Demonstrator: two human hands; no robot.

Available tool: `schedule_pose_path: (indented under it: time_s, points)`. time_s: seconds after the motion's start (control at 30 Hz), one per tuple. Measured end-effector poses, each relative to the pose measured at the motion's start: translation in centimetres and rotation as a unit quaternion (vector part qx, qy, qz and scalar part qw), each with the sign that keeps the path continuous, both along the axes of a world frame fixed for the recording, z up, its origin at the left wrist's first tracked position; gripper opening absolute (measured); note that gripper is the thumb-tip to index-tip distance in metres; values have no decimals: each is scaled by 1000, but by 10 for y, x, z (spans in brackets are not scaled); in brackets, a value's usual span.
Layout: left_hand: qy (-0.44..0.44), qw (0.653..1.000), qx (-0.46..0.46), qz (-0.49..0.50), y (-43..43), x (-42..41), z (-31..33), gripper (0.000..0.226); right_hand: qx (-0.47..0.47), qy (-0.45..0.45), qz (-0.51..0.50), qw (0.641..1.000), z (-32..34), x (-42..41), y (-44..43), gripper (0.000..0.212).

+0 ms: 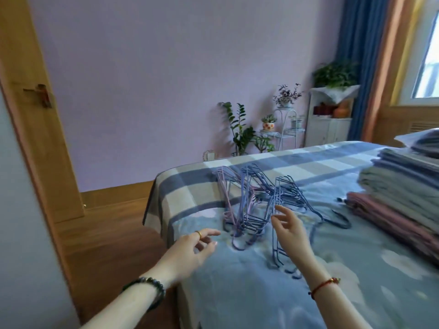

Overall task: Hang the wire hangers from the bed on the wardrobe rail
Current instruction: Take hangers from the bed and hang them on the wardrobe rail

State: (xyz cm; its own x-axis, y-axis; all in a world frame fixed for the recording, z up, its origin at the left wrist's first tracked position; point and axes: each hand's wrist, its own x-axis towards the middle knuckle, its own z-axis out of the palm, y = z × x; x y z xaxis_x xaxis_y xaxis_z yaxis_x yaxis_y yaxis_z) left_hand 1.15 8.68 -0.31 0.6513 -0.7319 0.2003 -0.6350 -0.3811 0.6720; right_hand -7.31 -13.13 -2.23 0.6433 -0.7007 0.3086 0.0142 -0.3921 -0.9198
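Observation:
A tangled pile of blue and pink wire hangers [259, 200] lies on the bed [237, 281] near its foot corner. My right hand [289, 230] hovers over the near side of the pile with fingers spread and loosely bent, fingertips close to a blue hanger, holding nothing that I can make out. To the left of the pile, above the bed's edge, my left hand [192, 248] reaches forward with relaxed fingers and holds nothing. No wardrobe rail is in view.
Stacked folded bedding [401, 193] fills the bed's right side. A wooden door [35, 115] stands open at the left over wooden floor [114, 233]. Potted plants [240, 129] and a white cabinet [330, 119] line the far wall beside a blue curtain [363, 67].

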Motion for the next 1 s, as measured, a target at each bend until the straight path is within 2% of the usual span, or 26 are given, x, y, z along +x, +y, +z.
schedule_pose_path:
  time_s: [0.2,0.4,0.5,0.67,0.8,0.9,1.0]
  points:
    - [73,996,-23,-54,-66,-14,-36,22,65,-12,-124,990,-38,-32,-41,38]
    - [141,986,-68,-57,-114,-25,-54,30,111,-16,-119,987,-55,-24,-51,49]
    - [176,980,-82,-35,-137,-27,-62,35,130,-48,-131,982,-59,-23,-55,45]
    - [121,991,-48,23,-157,-24,-76,41,175,-85,-121,973,-61,-22,-55,47]
    - [96,993,-56,32,-159,-22,-79,46,186,-82,-99,974,-63,-18,-56,38]
    - [170,981,-84,39,-160,-18,-83,44,186,-84,-92,975,-61,-16,-57,33]
    - [249,962,-104,33,-161,-16,-82,38,198,-104,-66,973,-56,-16,-53,41]
